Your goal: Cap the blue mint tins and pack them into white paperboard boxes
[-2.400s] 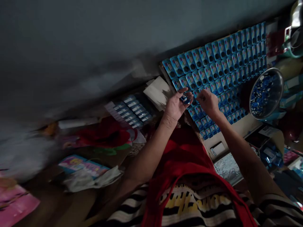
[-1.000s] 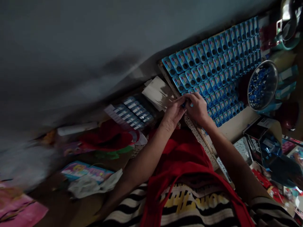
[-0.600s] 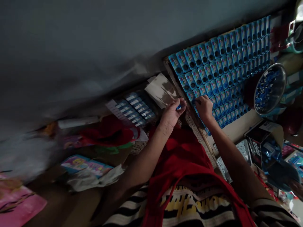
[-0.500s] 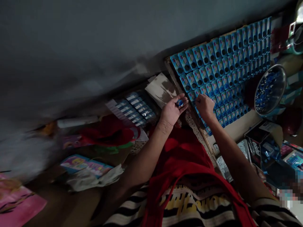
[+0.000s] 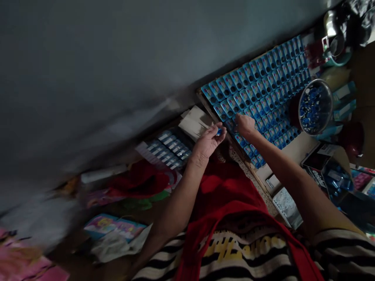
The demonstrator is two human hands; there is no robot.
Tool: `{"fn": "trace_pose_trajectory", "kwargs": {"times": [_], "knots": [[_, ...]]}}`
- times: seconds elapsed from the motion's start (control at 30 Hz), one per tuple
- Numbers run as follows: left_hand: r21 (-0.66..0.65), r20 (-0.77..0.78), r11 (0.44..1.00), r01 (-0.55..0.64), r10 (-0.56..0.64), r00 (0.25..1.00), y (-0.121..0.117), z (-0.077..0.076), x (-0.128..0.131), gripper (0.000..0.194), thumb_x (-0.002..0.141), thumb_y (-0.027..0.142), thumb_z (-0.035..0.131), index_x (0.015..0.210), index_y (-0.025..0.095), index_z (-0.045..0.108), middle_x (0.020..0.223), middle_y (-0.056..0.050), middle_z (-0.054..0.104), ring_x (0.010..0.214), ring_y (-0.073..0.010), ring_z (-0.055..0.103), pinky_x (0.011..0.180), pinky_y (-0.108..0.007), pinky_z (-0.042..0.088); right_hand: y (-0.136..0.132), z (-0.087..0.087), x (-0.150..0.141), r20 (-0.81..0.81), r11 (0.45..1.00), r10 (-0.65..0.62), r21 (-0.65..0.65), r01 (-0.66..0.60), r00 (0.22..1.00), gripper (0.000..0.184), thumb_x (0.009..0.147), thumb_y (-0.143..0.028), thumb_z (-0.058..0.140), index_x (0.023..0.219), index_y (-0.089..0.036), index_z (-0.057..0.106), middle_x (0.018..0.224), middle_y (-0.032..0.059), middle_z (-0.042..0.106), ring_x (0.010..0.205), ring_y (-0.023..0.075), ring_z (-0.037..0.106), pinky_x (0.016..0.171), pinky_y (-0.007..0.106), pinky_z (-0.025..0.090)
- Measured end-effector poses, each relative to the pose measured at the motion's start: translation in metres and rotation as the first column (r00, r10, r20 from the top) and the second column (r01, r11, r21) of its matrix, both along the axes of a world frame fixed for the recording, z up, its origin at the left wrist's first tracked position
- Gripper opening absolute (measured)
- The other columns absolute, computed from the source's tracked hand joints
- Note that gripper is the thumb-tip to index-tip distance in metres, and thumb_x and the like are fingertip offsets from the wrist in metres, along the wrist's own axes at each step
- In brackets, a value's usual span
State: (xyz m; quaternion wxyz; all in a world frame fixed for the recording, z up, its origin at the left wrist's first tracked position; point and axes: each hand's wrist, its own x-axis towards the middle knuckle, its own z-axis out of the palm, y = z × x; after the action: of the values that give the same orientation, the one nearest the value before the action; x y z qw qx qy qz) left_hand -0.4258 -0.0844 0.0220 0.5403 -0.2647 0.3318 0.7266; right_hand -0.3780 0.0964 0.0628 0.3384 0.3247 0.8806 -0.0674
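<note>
My left hand point(image 5: 207, 141) is palm up at the left edge of a wide board, its fingers curled around a small blue round piece point(image 5: 218, 132). My right hand point(image 5: 245, 125) is over the board's left part, fingers pinched together and pointing down at the blue cards. What its fingertips hold, if anything, is hidden. Rows of small blue printed cards point(image 5: 258, 93) cover the board. In the upper rows each card shows a dark round spot; many in the lower rows show a blue round one instead.
A metal bowl point(image 5: 315, 107) full of small blue and white pieces stands at the board's right. Left of the board are white papers point(image 5: 195, 123) and a wrapped batch of blue-and-white packs point(image 5: 170, 148). An open black box point(image 5: 319, 162) sits at the lower right.
The view has shifted, so the board and bowl appear further left. My right hand has moved slightly up the rows of cards. My left hand's fingers have closed more around the blue piece.
</note>
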Motion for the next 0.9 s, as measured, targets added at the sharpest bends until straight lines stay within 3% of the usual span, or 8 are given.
{"fn": "trace_pose_trajectory", "kwargs": {"times": [0.17, 0.23, 0.37, 0.57, 0.63, 0.73, 0.83, 0.9], "knots": [[-0.039, -0.077, 0.998, 0.043, -0.045, 0.996, 0.007, 0.001, 0.009, 0.005, 0.096, 0.016, 0.071, 0.098, 0.012, 0.074, 0.096, -0.009, 0.078, 0.091, -0.0126, 0.075, 0.088, -0.022, 0.061, -0.002, 0.002, 0.008, -0.092, 1.0, 0.004, -0.03, -0.007, 0.996, 0.036, 0.092, -0.026, 0.073, 0.127, -0.027, 0.066, 0.124, 0.0097, 0.077, 0.111, 0.0243, 0.072, 0.087, 0.029, 0.051], [-0.071, -0.1, 0.996, 0.061, -0.068, 0.993, 0.014, 0.0, 0.015, 0.008, 0.094, 0.019, 0.076, 0.098, 0.013, 0.073, 0.093, -0.006, 0.077, 0.088, -0.0127, 0.076, 0.087, -0.023, 0.062, -0.009, 0.003, 0.023, -0.222, 0.996, -0.007, -0.089, -0.013, 0.975, 0.028, 0.098, -0.024, 0.064, 0.125, -0.025, 0.068, 0.124, 0.0096, 0.075, 0.114, 0.0232, 0.07, 0.09, 0.029, 0.051], [-0.186, -0.159, 0.979, 0.084, -0.114, 0.981, 0.029, 0.003, 0.033, 0.017, 0.086, 0.019, 0.084, 0.091, 0.014, 0.069, 0.086, 0.001, 0.074, 0.076, -0.0076, 0.07, 0.079, -0.019, 0.061, -0.021, 0.001, 0.066, -0.58, 0.967, -0.055, -0.233, -0.101, 0.813, 0.029, 0.101, -0.022, 0.058, 0.127, -0.023, 0.071, 0.124, 0.0089, 0.072, 0.118, 0.022, 0.065, 0.101, 0.03, 0.05], [-0.14, -0.115, 0.977, 0.162, -0.179, 0.977, 0.048, 0.016, 0.067, 0.016, 0.084, 0.014, 0.085, 0.09, 0.014, 0.07, 0.088, 0.0, 0.074, 0.078, -0.0092, 0.071, 0.077, -0.02, 0.063, -0.007, -0.012, 0.115, -0.726, 0.928, -0.154, -0.339, -0.154, 0.67, 0.019, 0.102, -0.027, 0.061, 0.102, -0.025, 0.08, 0.104, 0.0082, 0.074, 0.105, 0.0227, 0.066, 0.099, 0.033, 0.051], [-0.132, -0.069, 0.979, 0.153, -0.163, 0.984, 0.06, 0.018, 0.074, 0.011, 0.087, 0.01, 0.081, 0.09, 0.013, 0.071, 0.089, 0.0, 0.074, 0.077, -0.0093, 0.071, 0.076, -0.021, 0.065, 0.002, -0.015, 0.122, -0.746, 0.924, -0.217, -0.364, -0.113, 0.63, 0.017, 0.1, -0.026, 0.063, 0.093, -0.026, 0.078, 0.1, 0.0067, 0.076, 0.102, 0.0217, 0.068, 0.098, 0.033, 0.052], [-0.156, -0.014, 0.982, 0.108, -0.112, 0.994, 0.086, 0.018, 0.073, 0.012, 0.089, 0.007, 0.078, 0.087, 0.014, 0.069, 0.085, 0.001, 0.074, 0.074, -0.0092, 0.072, 0.078, -0.023, 0.066, 0.02, -0.012, 0.123, -0.738, 0.904, -0.382, -0.424, 0.058, 0.557, 0.012, 0.096, -0.025, 0.065, 0.089, -0.025, 0.075, 0.094, 0.0036, 0.077, 0.094, 0.0203, 0.07, 0.095, 0.033, 0.053], [-0.171, -0.003, 0.983, 0.069, -0.07, 0.998, 0.114, 0.02, 0.059, 0.013, 0.092, 0.01, 0.076, 0.086, 0.015, 0.066, 0.086, -0.002, 0.076, 0.08, -0.0125, 0.076, 0.083, -0.025, 0.066, 0.056, -0.003, 0.106, -0.688, 0.831, -0.554, -0.491, 0.262, 0.469, 0.015, 0.095, -0.029, 0.061, 0.099, -0.022, 0.073, 0.091, 0.002, 0.076, 0.084, 0.0177, 0.069, 0.082, 0.028, 0.054], [-0.164, -0.031, 0.984, 0.067, -0.073, 0.997, 0.128, 0.022, 0.043, 0.012, 0.093, 0.011, 0.076, 0.087, 0.015, 0.066, 0.09, -0.005, 0.078, 0.087, -0.0147, 0.078, 0.084, -0.025, 0.065, 0.089, 0.002, 0.084, -0.683, 0.832, -0.554, -0.427, 0.355, 0.477, 0.021, 0.093, -0.028, 0.058, 0.104, -0.02, 0.074, 0.093, 0.0023, 0.077, 0.084, 0.0168, 0.069, 0.081, 0.026, 0.053]]}}
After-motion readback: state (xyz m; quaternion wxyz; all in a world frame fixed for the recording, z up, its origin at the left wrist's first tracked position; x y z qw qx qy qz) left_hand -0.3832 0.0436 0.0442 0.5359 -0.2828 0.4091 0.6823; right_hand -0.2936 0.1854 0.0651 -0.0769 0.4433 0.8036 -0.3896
